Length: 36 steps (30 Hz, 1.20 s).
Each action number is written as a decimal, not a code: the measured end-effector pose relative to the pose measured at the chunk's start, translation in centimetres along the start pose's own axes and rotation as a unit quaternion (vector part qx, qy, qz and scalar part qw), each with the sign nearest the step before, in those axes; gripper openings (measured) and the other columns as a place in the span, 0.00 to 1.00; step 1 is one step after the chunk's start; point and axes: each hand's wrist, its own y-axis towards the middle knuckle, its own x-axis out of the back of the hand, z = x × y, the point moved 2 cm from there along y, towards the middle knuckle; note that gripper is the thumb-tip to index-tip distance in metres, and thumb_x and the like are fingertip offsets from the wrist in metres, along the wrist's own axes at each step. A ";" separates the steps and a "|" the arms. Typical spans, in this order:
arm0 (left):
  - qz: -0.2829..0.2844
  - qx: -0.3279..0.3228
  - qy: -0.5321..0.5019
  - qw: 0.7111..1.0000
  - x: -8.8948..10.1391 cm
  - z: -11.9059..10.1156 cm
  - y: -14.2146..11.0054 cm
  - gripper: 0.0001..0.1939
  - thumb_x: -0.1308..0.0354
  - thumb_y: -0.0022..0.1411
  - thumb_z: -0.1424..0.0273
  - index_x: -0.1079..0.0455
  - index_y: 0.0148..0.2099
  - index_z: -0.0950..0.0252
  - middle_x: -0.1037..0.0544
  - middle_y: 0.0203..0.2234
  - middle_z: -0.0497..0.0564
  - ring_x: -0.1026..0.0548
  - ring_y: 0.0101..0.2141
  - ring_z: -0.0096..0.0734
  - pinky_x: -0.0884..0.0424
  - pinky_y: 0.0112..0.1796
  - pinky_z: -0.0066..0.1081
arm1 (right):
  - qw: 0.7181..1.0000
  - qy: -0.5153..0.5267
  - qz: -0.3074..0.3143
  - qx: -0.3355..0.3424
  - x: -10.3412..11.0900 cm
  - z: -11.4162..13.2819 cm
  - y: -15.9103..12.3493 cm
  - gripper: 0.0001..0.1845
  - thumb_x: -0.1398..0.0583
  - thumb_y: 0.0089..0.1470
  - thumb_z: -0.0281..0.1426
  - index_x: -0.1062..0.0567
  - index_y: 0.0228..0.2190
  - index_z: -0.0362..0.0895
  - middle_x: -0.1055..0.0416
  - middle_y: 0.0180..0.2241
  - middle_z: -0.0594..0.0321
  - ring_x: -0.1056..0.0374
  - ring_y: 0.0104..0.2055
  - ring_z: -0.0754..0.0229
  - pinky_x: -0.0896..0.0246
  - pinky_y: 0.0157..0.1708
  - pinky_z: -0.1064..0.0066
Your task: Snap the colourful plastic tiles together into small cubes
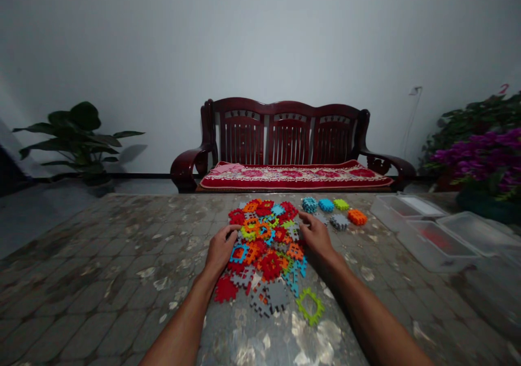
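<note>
A loose heap of interlocking plastic tiles [271,263] with notched edges, in red, orange, blue, green and grey, lies on the table in front of me. My left hand [221,248] is at the heap's left edge, thumb and index finger apart against the outer tiles. On the opposite side my right hand [317,237] rests at the heap's edge, index finger stretched forward; some of its fingers are hidden underneath. Neither hand visibly holds a tile. A green tile frame [310,306] lies apart at the near right, and a red tile [226,289] at the near left.
Sorted tile stacks stand beyond my right hand: blue [310,204], green [341,204], grey [339,222] and orange [357,217]. Clear plastic boxes [437,241] sit on the patterned table [134,268] at right, by purple flowers [484,154]. A wooden bench [288,132] is behind.
</note>
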 end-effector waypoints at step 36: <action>0.000 0.011 0.017 1.000 -0.1 0.3 0.2 0.22 0.49 0.56 0.58 0.19 0.43 0.61 0.15 0.42 0.55 0.19 0.45 0.46 0.26 0.52 0.42 | 0.963 -0.243 -0.103 -0.057 7.1 -3.4 1.3 0.31 0.41 0.52 0.34 0.24 0.58 0.41 0.23 0.54 0.50 0.28 0.55 0.45 0.36 0.57 0.56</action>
